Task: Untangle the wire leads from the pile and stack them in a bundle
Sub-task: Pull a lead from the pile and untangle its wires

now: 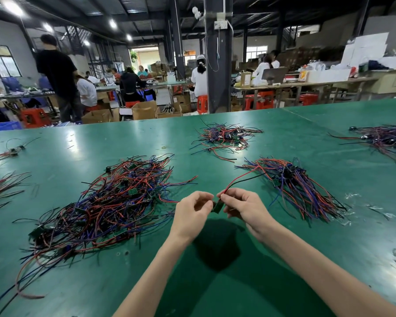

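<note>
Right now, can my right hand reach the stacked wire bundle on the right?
Probably yes: the bundle lies just beyond the right hand, only bare green table between. But its fingers pinch a small green board with red and black leads, shared with the left hand.

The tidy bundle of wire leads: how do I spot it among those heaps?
Start at the big green table, then look just right of the person's right hand. The bundle lies there. Unlike the tangled pile on the left, its leads run side by side.
</note>
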A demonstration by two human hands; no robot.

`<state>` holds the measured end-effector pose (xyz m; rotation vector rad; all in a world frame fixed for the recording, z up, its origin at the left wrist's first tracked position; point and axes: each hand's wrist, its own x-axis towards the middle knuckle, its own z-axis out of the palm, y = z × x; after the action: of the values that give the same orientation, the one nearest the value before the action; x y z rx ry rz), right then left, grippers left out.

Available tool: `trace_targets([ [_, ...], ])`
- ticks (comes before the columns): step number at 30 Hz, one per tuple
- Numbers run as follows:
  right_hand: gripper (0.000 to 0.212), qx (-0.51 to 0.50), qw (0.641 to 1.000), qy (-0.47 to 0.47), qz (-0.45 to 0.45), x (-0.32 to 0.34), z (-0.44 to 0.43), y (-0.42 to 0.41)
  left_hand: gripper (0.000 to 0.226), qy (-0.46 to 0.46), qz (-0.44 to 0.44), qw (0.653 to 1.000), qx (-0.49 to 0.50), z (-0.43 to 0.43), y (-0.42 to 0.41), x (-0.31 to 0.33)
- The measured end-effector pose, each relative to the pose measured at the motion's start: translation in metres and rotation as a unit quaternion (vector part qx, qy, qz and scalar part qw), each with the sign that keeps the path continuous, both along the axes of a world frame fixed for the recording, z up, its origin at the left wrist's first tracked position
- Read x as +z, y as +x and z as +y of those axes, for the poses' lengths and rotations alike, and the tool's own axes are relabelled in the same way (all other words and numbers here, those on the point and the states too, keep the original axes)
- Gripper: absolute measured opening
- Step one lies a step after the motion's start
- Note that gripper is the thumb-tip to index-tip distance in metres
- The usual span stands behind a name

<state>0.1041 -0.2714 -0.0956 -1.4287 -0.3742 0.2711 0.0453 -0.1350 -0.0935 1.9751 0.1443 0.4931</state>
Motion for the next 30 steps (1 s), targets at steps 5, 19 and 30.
trace_targets([
  [5, 0.017, -0.006, 0.998, 0.055, 0.021, 0.002, -0.002, 0.002, 0.02, 0.063, 0.038, 0.997, -0.013, -0.002, 0.0, -0.002],
  [19, 0.006, -0.031, 0.996, 0.077, 0.036, 0.002, -0.004, 0.002, 0.016, 0.031, -0.07, 0.996, 0.054, -0.008, -0.003, -0.006],
  [30, 0.009, -0.019, 0.994, 0.092, 0.06, 0.009, -0.009, 0.001, 0.019, -0.039, 0.011, 0.999, 0.017, -0.016, -0.002, -0.007],
])
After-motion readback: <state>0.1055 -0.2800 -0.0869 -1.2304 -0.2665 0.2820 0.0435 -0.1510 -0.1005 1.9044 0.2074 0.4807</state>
